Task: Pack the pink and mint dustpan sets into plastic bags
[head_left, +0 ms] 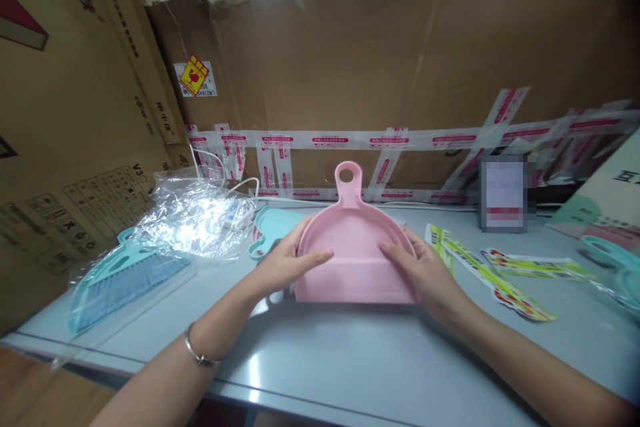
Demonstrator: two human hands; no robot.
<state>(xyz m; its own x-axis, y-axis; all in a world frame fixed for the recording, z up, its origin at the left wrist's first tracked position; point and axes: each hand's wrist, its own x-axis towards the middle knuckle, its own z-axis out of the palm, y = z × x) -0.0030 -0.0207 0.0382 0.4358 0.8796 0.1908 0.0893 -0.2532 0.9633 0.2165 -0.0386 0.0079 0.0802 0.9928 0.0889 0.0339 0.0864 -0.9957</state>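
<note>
Both of my hands hold a pink dustpan (pixel 357 233) up in front of me, its handle with the hanging hole pointing away. My left hand (pixel 293 257) grips the left rim, thumb over the inner face. On the right rim my right hand (pixel 423 267) has the same kind of grip; the fingers behind the pan are hidden. Behind my left hand lies a light green dustpan (pixel 280 223), partly covered. Further left, a light green hand brush (pixel 127 273) with bluish bristles lies in clear plastic.
Crumpled clear plastic wrap (pixel 200 213) lies at the back left. Yellow-green printed card strips (pixel 485 273) are to the right, near a small upright blurred item (pixel 503 193). Large cardboard boxes (pixel 340 60) wall off the back and left. Another light green piece (pixel 613 263) sits at the right edge.
</note>
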